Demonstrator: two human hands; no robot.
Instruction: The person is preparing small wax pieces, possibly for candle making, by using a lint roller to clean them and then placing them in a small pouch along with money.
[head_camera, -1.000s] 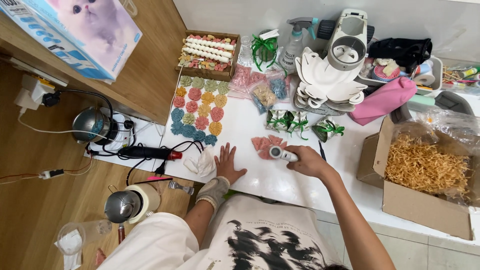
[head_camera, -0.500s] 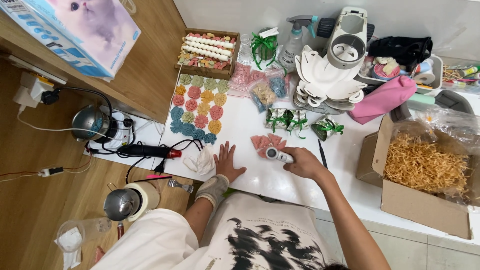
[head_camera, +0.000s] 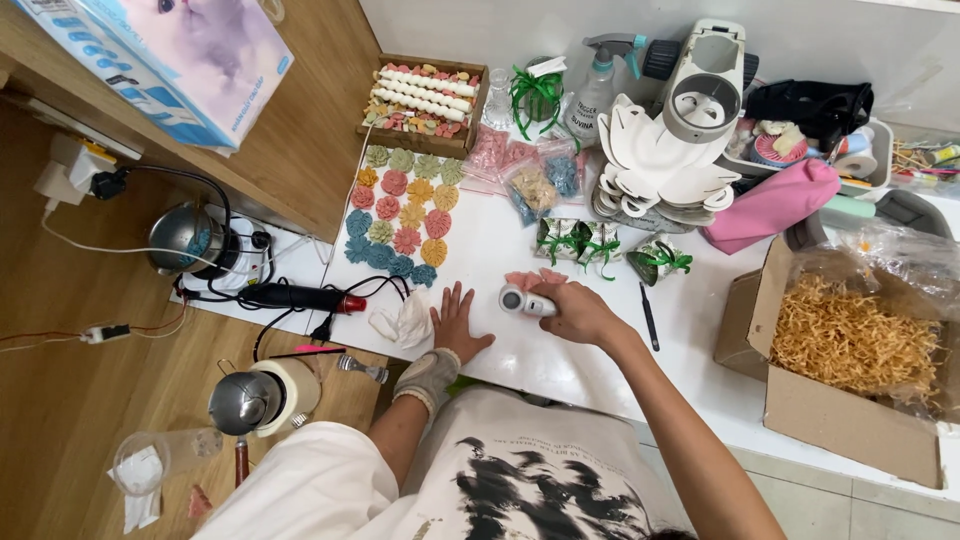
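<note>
Surface: white worktop under a white wall, with wooden floor left of it.
Kettle: steel kettle on the floor, well left of the pink flower piece, cables around it.
Heat tool: black and red tool at the worktop's left edge, left of the pink flower piece.
Flower shapes: rows of coloured flower shapes up and left of the pink flower piece.
Left hand: left hand lies flat and released on the worktop, fingers spread, holding nothing, just left of the pink flower piece.
Small white device: small white device touches the near edge of the pink flower piece.
Pink flower piece: pink flower piece lies on the worktop, near its middle.
Right hand: right hand is closed around the small white device, just right of the pink flower piece.
Tweezers: dark tweezers lie right of the pink flower piece.
Cardboard box: open cardboard box of straw-like filling stands well right of the pink flower piece.
</note>
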